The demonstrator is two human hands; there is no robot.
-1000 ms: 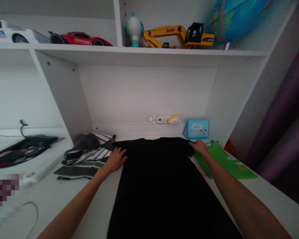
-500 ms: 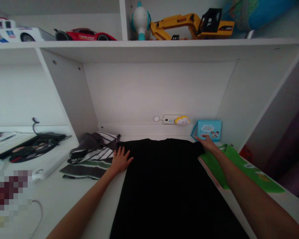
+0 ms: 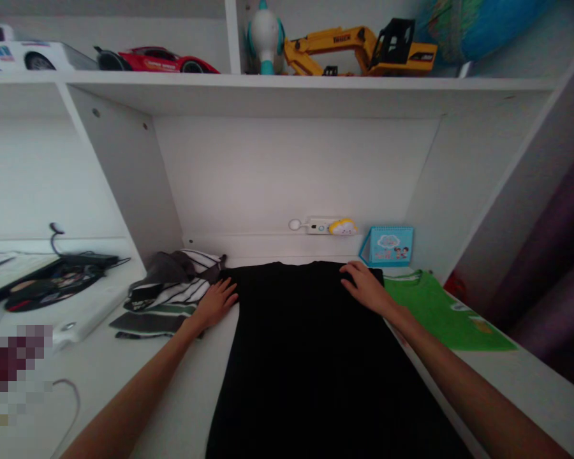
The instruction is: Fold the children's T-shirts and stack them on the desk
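A black T-shirt (image 3: 310, 363) lies spread flat on the white desk (image 3: 172, 395), its neckline toward the back wall. My left hand (image 3: 216, 302) rests at the shirt's left sleeve with fingers apart, holding nothing. On the shirt's right shoulder lies my right hand (image 3: 367, 288), fingers spread and slightly bent over the cloth. Left of the shirt is a crumpled heap of grey and striped clothing (image 3: 172, 280). A green T-shirt (image 3: 444, 312) lies at the right, partly hidden by my right forearm.
A small blue desk calendar (image 3: 391, 247) stands at the back right, near a power strip (image 3: 319, 225) with a cloud-shaped light (image 3: 343, 227). Overhead, a shelf (image 3: 306, 81) carries a toy excavator (image 3: 363, 48), a red toy car (image 3: 157, 59) and a globe (image 3: 488, 25).
My right hand has moved left, from the sleeve's outer end onto the shirt's shoulder. My left hand stays near the left sleeve. The view has shifted slightly.
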